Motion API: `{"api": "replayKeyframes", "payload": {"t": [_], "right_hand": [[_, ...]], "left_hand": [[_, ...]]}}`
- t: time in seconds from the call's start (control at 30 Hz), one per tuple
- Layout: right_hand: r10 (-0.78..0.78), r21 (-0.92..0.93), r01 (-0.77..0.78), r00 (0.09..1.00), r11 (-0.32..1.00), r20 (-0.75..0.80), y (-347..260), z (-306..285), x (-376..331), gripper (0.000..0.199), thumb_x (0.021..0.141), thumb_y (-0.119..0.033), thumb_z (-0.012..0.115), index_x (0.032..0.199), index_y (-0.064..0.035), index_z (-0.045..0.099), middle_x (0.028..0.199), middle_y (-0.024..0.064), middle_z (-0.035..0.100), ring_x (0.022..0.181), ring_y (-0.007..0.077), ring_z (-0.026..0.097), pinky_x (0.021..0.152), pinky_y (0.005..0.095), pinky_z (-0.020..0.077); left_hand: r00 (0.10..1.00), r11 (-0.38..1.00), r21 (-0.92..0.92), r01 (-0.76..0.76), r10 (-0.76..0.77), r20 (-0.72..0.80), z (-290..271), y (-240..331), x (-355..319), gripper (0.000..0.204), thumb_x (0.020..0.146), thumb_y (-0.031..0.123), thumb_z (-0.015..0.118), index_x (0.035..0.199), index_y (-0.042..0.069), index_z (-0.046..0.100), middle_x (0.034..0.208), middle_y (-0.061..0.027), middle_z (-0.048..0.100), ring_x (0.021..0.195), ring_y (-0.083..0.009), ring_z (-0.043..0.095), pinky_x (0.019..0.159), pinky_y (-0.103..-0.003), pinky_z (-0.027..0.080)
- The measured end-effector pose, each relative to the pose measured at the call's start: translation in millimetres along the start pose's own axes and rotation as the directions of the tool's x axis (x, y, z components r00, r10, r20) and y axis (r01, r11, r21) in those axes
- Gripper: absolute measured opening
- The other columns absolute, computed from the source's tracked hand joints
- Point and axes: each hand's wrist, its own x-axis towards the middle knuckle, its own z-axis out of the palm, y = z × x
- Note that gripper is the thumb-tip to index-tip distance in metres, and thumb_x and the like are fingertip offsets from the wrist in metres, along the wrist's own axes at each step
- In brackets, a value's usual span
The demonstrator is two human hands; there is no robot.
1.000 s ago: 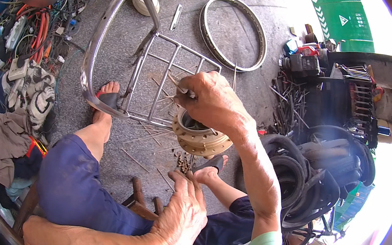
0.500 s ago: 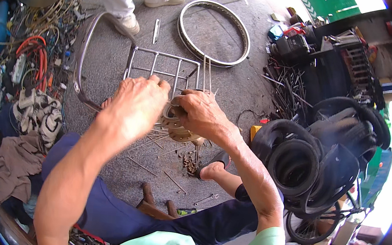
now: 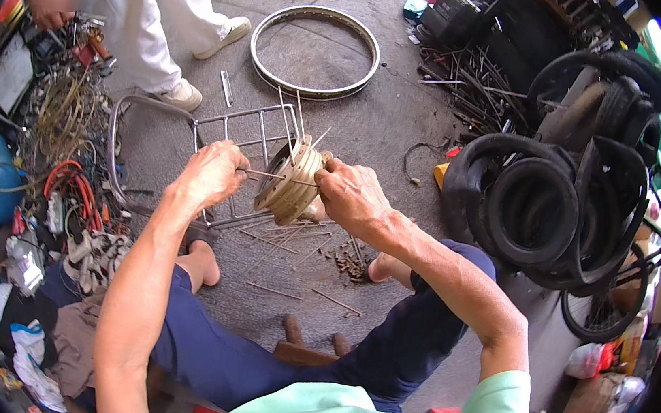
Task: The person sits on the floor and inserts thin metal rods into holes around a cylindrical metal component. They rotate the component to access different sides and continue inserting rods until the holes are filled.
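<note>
A pale metal wheel hub (image 3: pixel 293 190) with a wide drum is held tilted above the ground in front of me. My right hand (image 3: pixel 354 199) is closed around its right side. From the left, my left hand (image 3: pixel 214 172) pinches a thin spoke (image 3: pixel 264 174) whose other end meets the hub's flange. Several more spokes stick up from the hub toward a bare wheel rim (image 3: pixel 311 92), which lies on the ground beyond. Beneath the hub and my left hand is a tubular metal rack (image 3: pixel 112 169). Loose spokes (image 3: pixel 273 291) lie scattered below.
Black tyres (image 3: pixel 530 209) are piled at right, with a heap of dark rods (image 3: pixel 485 102) farther back. At far left stands a person in white trousers (image 3: pixel 156 23) beside tangled cables (image 3: pixel 73 108). Small brown pieces (image 3: pixel 346 264) lie near my foot; a wooden stool (image 3: pixel 305 355) sits between my legs.
The hub has turned so its flange side shows, and my hands have moved apart. My left hand is now left of the hub with a spoke. The view has shifted too.
</note>
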Motion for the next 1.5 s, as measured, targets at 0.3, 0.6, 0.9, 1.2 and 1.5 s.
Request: {"api": "replayKeyframes", "payload": {"t": [0.3, 0.6, 0.9, 1.2, 1.5], "right_hand": [[0.166, -0.112, -0.15, 0.974, 0.982, 0.155, 18.9, -19.0, -11.1, 0.01, 0.074, -0.001, 0.067, 0.083, -0.0029, 0.071, 0.083, 0.0164, 0.071, 0.079, 0.0273, 0.072, 0.067, 0.0374, 0.0572], [0.179, -0.05, -0.172, 0.962, 0.984, 0.207, 57.4, -44.5, -40.0, 0.013, 0.067, -0.007, 0.069, 0.079, -0.0016, 0.068, 0.076, 0.0182, 0.068, 0.078, 0.0339, 0.069, 0.066, 0.0424, 0.0534], [0.213, -0.103, -0.199, 0.965, 0.975, 0.15, 45.9, -78.8, -40.2, 0.014, 0.067, -0.009, 0.071, 0.078, -0.0006, 0.066, 0.073, 0.0175, 0.066, 0.077, 0.0349, 0.068, 0.068, 0.0444, 0.0517], [0.213, 0.007, -0.213, 0.977, 0.977, -0.025, 56.4, -94.6, -46.5, 0.009, 0.07, -0.007, 0.068, 0.073, 0.0007, 0.066, 0.073, 0.0211, 0.066, 0.076, 0.0369, 0.067, 0.066, 0.0444, 0.0538], [0.265, -0.022, -0.272, 0.95, 0.962, -0.163, 65.8, -29.4, -45.6, 0.01, 0.082, -0.011, 0.063, 0.079, -0.001, 0.063, 0.075, 0.0164, 0.065, 0.071, 0.0314, 0.066, 0.064, 0.0434, 0.0523]], "left_hand": [[0.987, 0.994, 0.023, -0.104, 0.106, -0.122, -2.0, 3.3, -4.4, 0.032, 0.082, 0.016, 0.068, 0.11, 0.0, 0.07, 0.095, -0.0247, 0.069, 0.092, -0.0344, 0.068, 0.084, -0.042, 0.051], [0.994, 0.981, -0.182, -0.071, 0.085, 0.067, -4.8, 23.2, 0.1, 0.026, 0.083, 0.01, 0.063, 0.105, -0.003, 0.07, 0.074, -0.0255, 0.065, 0.073, -0.0309, 0.069, 0.073, -0.042, 0.052], [0.992, 0.964, -0.243, -0.11, 0.121, 0.029, -3.6, 43.0, -1.3, 0.02, 0.085, 0.011, 0.064, 0.099, -0.003, 0.069, 0.074, -0.0186, 0.067, 0.067, -0.0263, 0.066, 0.069, -0.039, 0.051], [0.99, 0.956, -0.283, -0.073, 0.104, 0.096, -4.4, 56.1, -4.6, 0.019, 0.085, 0.011, 0.065, 0.095, -0.005, 0.069, 0.073, -0.0175, 0.067, 0.066, -0.0233, 0.066, 0.065, -0.037, 0.051], [0.984, 0.972, -0.185, -0.144, 0.16, 0.074, -0.3, 39.2, -7.5, 0.021, 0.083, 0.013, 0.066, 0.096, -0.004, 0.069, 0.075, -0.019, 0.067, 0.067, -0.0249, 0.066, 0.066, -0.037, 0.052]]}}
